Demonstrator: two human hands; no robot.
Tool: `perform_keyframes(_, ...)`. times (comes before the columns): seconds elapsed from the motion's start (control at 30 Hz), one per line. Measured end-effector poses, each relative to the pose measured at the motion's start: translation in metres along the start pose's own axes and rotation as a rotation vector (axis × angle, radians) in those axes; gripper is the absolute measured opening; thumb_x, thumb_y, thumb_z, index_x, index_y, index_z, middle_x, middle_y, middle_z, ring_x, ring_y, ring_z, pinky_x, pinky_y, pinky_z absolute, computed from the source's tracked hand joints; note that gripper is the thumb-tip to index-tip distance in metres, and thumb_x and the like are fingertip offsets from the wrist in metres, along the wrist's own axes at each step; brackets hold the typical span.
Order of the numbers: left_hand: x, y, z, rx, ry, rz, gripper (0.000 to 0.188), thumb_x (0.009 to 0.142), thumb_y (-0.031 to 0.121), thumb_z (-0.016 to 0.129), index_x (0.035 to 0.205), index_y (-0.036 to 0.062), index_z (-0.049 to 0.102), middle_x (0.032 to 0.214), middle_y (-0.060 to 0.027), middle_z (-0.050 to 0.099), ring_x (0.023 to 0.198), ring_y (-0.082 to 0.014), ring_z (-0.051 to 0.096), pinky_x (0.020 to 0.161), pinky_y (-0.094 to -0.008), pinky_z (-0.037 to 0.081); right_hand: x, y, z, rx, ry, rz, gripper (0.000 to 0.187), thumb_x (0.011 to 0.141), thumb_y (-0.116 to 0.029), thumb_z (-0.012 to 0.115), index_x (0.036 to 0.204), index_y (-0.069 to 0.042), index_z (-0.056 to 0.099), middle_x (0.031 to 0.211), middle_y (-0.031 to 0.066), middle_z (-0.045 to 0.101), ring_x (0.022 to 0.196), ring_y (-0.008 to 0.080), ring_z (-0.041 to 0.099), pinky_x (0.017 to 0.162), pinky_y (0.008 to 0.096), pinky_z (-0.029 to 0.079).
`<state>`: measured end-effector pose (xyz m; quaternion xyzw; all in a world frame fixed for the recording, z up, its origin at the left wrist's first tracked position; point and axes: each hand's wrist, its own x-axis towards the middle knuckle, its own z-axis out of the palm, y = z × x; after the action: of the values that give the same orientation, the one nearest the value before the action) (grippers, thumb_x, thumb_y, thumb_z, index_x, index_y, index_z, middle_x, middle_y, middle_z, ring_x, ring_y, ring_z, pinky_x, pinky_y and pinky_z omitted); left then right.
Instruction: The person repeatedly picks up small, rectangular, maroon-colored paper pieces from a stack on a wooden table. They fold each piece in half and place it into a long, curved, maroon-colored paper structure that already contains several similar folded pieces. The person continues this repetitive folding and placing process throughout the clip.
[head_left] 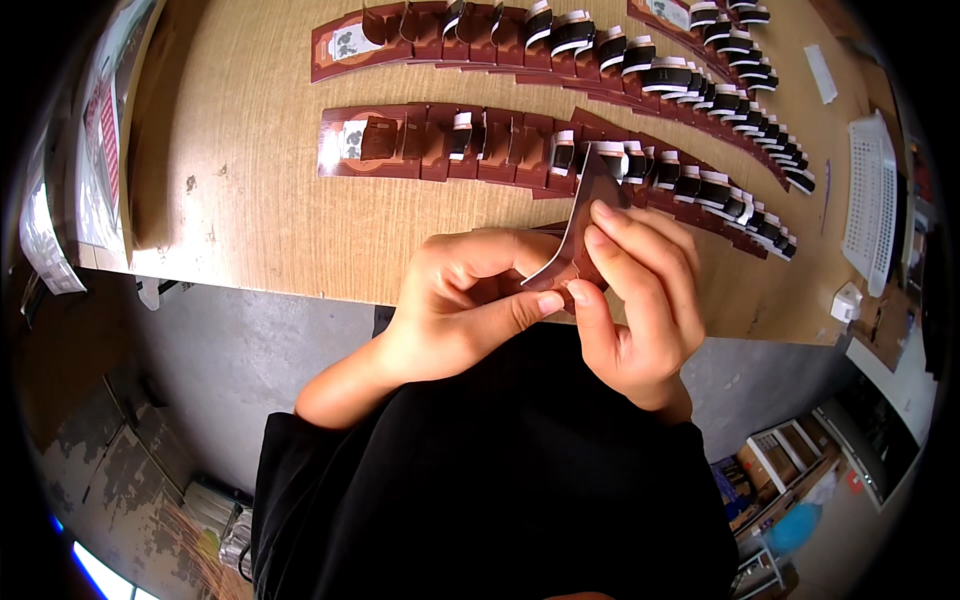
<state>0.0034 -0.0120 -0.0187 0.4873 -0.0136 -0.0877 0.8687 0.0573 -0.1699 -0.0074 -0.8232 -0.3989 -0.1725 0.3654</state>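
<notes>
Between my hands, just over the near edge of the table, is a brown-red printed card (pixel 582 235), bent along its length with a pale edge showing. My left hand (pixel 465 305) pinches its lower end between thumb and fingers. On the card's right side, the fingers and thumb of my right hand (pixel 645 300) close on it. Part of the card is hidden behind my fingers. Beyond my hands lies an overlapping row of similar cards (pixel 400 165), many with raised black, white or brown flaps.
A second card row (pixel 430 50) runs farther back, and another row (pixel 700 40) fans out at the far right. A white plastic basket (pixel 868 205) stands at the right edge of the wooden table (pixel 240 200). Clear plastic packaging (pixel 95 150) lies at the left.
</notes>
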Motion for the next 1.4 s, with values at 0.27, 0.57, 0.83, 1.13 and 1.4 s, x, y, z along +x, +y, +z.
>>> perform_keyframes(0.27,0.000,-0.009,0.000,0.240,0.067,0.054,0.008,0.079,-0.004,0.056,0.088,-0.0035,0.056,0.083,-0.0063,0.060,0.069,-0.0058,0.054,0.058,-0.0197,0.044,-0.006,0.005,0.015,-0.311,0.096,-0.167,0.012,0.076,-0.004,0.057,0.078,-0.003,0.046,0.091,0.0162,0.063,0.070,0.0218,0.057,0.064,0.0309,0.038)
perform_keyframes(0.57,0.002,-0.011,0.000,0.449,0.113,0.130,0.007,0.071,-0.002,0.054,0.074,0.0008,0.048,0.067,-0.0069,0.057,0.057,-0.0100,0.053,0.052,-0.0240,0.043,-0.006,0.013,0.002,0.446,0.110,0.272,0.004,0.087,0.001,0.043,0.087,0.002,0.040,0.088,0.0191,0.059,0.073,0.0179,0.055,0.069,0.0280,0.044)
perform_keyframes(0.83,0.002,0.003,-0.005,0.479,0.020,-0.014,0.007,0.073,-0.001,0.049,0.073,0.0025,0.043,0.074,-0.0044,0.053,0.065,-0.0090,0.046,0.059,-0.0213,0.038,-0.002,0.020,-0.009,0.777,0.041,0.590,0.008,0.091,-0.004,0.038,0.086,0.001,0.039,0.089,0.0167,0.060,0.079,0.0128,0.056,0.075,0.0244,0.044)
perform_keyframes(1.13,0.006,0.008,-0.006,0.349,0.028,-0.030,0.010,0.071,0.001,0.050,0.069,0.0035,0.041,0.070,-0.0042,0.051,0.062,-0.0102,0.046,0.058,-0.0226,0.038,-0.009,0.026,-0.014,0.658,-0.017,0.620,0.012,0.093,-0.009,0.036,0.083,-0.001,0.036,0.085,0.0188,0.060,0.073,0.0123,0.055,0.071,0.0238,0.044)
perform_keyframes(1.4,0.010,0.010,-0.018,0.451,-0.041,0.096,0.012,0.067,-0.003,0.052,0.068,0.0033,0.042,0.080,-0.0123,0.063,0.057,-0.0082,0.052,0.053,-0.0221,0.044,0.001,0.023,-0.023,0.657,-0.005,0.518,0.006,0.080,0.005,0.054,0.079,0.003,0.049,0.083,0.0147,0.061,0.075,0.0155,0.058,0.067,0.0242,0.044)
